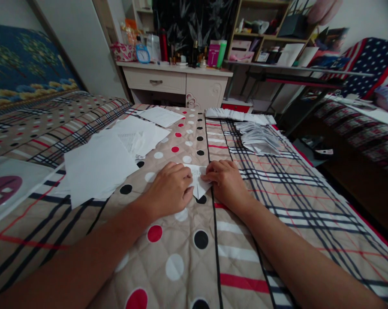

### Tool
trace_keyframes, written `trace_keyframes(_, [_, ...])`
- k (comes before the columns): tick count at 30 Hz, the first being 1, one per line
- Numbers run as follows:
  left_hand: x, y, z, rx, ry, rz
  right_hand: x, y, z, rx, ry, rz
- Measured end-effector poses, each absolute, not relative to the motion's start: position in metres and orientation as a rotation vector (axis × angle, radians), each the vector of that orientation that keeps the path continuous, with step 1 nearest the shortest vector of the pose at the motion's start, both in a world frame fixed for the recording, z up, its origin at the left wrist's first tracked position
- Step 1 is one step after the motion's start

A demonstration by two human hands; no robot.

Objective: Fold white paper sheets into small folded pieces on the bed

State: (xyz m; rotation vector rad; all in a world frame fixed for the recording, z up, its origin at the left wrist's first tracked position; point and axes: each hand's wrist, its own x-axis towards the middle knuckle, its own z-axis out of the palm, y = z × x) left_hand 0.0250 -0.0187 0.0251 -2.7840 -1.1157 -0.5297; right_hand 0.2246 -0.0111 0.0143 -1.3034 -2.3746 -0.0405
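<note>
A small folded piece of white paper (197, 189) with a pointed lower end and a centre crease lies on the patterned bedspread. My left hand (171, 189) grips its left edge with curled fingers. On the opposite side, my right hand (227, 184) pinches the right edge between thumb and fingers. Faint print shows on the paper between both hands; its edges are partly hidden by my fingers. To the left lie loose white sheets (99, 165), overlapping one another. Beyond my right hand is a fanned pile of folded papers (260, 139).
A long row of folded papers (237, 115) lies at the bed's far edge. More sheets (161, 116) rest at the far left. A plastic package (16, 184) is at the near left. Past the bed stands a white dresser (155, 81) with bottles, a blue clock (142, 53) and boxes.
</note>
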Motion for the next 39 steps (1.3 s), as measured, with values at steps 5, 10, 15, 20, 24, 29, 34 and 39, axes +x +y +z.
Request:
trace_keyframes(5, [0.029,-0.019,0.015,-2.855,-1.026,-0.6,0.225,-0.012,0.014,-1.278,-2.264,0.156])
trace_keyframes(10, [0.029,-0.018,0.011,-2.885,-1.027,-0.631,0.236,-0.008,0.009,-1.233,-1.702,0.663])
trace_keyframes(15, [0.028,-0.017,0.011,-2.908,-1.026,-0.656,0.24,-0.002,0.009,-1.292,-1.329,0.773])
trace_keyframes(20, [0.027,-0.013,0.009,-2.962,-1.079,-0.744,0.237,0.003,0.005,-1.435,-1.528,0.631])
trace_keyframes(24, [0.028,-0.007,0.002,-2.984,-1.202,-0.952,0.237,0.005,0.0,-1.533,-1.64,0.581])
trace_keyframes(29, [0.028,0.0,-0.002,-2.965,-1.265,-1.173,0.239,0.002,0.002,-1.498,-1.707,0.636])
trace_keyframes(34, [0.024,0.004,-0.002,-2.646,-1.591,-1.294,0.237,-0.001,0.008,-1.349,-1.643,0.819])
trace_keyframes(39, [0.02,0.012,-0.009,-2.657,-1.809,-1.426,0.234,-0.006,0.01,-1.265,-1.511,0.924])
